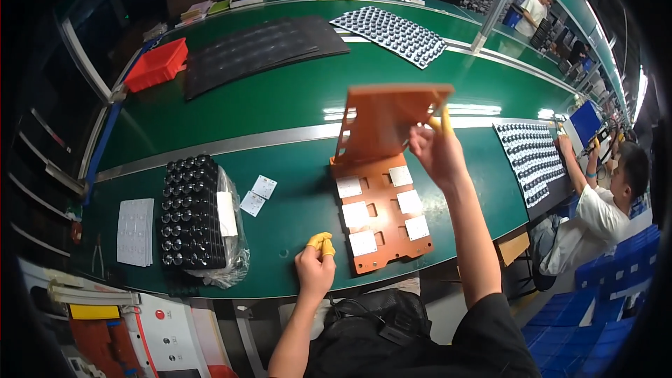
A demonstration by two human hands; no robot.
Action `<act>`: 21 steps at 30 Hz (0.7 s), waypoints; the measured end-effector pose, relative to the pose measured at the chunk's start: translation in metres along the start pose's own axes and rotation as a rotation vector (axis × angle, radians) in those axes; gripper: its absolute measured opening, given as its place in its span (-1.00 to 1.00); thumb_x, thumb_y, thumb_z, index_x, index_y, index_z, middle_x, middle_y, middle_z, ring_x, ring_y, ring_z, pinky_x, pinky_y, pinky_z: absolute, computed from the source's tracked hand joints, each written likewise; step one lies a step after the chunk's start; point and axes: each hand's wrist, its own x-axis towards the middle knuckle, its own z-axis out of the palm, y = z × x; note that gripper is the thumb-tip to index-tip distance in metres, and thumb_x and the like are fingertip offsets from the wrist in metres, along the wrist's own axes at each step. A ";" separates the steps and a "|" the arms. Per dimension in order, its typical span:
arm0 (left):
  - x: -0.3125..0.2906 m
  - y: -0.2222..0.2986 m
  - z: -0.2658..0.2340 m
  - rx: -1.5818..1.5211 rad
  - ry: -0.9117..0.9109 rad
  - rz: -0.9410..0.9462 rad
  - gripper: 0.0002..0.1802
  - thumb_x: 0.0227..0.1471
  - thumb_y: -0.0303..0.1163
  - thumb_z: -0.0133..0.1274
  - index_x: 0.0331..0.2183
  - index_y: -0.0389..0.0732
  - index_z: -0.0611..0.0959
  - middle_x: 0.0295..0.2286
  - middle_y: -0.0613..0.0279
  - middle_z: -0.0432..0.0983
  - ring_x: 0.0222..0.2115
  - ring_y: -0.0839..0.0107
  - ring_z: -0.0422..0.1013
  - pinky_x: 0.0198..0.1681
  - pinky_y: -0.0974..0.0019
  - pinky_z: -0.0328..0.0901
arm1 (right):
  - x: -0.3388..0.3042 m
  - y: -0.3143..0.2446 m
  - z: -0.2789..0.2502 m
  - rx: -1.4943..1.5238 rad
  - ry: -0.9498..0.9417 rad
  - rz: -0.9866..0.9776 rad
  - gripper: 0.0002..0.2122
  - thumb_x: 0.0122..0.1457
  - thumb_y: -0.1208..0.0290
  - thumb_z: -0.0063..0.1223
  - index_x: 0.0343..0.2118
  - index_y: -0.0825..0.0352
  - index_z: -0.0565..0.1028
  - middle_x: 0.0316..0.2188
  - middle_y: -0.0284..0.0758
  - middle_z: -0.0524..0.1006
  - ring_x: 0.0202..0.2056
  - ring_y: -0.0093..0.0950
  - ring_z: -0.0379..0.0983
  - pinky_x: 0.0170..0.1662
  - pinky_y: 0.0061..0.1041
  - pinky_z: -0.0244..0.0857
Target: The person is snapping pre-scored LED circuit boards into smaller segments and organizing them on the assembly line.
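Observation:
My right hand point(439, 154) grips the right edge of an orange-brown hinged fixture lid point(385, 122), with yellow finger cots on some fingertips. The lid stands raised at the far side of the fixture base point(381, 220) and looks slightly blurred. Several square white circuit boards point(357, 215) lie in two columns on the base. Just left of the base, my left hand point(316, 266) is closed near the table's front edge. Its yellow-capped fingertips press together, and nothing shows between them. Two loose white boards point(260, 192) lie farther left.
Stacked black trays of shiny round parts point(189, 213) sit at left in plastic, beside white sheets point(135, 231) and pliers point(97, 255). Behind a metal rail are a red bin point(157, 65), black sheets point(259, 52) and a lens panel point(388, 33). At right, a person point(602, 203) handles another panel point(530, 161).

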 end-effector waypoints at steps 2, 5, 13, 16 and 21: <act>0.001 -0.002 0.001 -0.016 0.014 0.004 -0.74 -0.01 -0.72 -0.15 -0.24 -0.46 0.56 -0.61 0.20 0.49 -0.69 0.57 0.41 -0.65 0.49 0.25 | -0.038 0.000 -0.015 0.175 -0.174 -0.020 -0.50 0.33 -0.08 -0.26 -0.06 0.35 0.39 -0.42 -0.33 0.50 -0.57 -0.56 0.40 -0.53 -0.67 0.28; 0.002 -0.009 -0.001 -0.031 0.082 0.052 -0.71 -0.02 -0.73 -0.15 -0.21 -0.47 0.56 -0.60 0.21 0.49 -0.69 0.58 0.40 -0.63 0.50 0.26 | -0.102 0.013 -0.022 0.183 0.047 0.078 -0.53 0.30 -0.04 -0.16 -0.09 0.35 0.43 -0.43 -0.37 0.51 -0.58 -0.57 0.38 -0.62 -0.69 0.17; 0.000 0.000 -0.003 -0.086 -0.007 -0.048 -0.70 0.02 -0.72 -0.15 -0.16 -0.46 0.53 -0.57 0.18 0.48 -0.69 0.59 0.38 -0.63 0.52 0.25 | -0.204 0.030 -0.075 -0.484 0.177 0.171 -0.68 0.24 0.38 0.04 0.01 0.37 0.38 -0.76 -0.57 0.24 -0.80 -0.69 0.16 -0.74 -0.68 -0.04; 0.001 0.003 -0.004 -0.092 -0.011 -0.058 -0.71 0.04 -0.71 -0.15 -0.16 -0.46 0.52 -0.57 0.19 0.47 -0.69 0.60 0.37 -0.63 0.53 0.25 | -0.197 0.032 -0.082 -0.494 0.307 0.143 -0.69 0.25 0.37 0.05 -0.01 0.39 0.39 -0.68 -0.52 0.32 -0.68 -0.68 0.27 -0.63 -0.65 0.12; 0.001 -0.002 0.000 -0.113 -0.030 -0.046 -0.70 0.05 -0.71 -0.17 -0.14 -0.45 0.51 -0.53 0.14 0.47 -0.68 0.59 0.36 -0.63 0.53 0.26 | -0.140 0.074 -0.097 -0.859 0.269 0.091 -0.59 0.26 0.27 0.05 0.06 0.45 0.37 -0.26 -0.26 0.55 -0.25 -0.54 0.44 -0.17 -0.57 0.30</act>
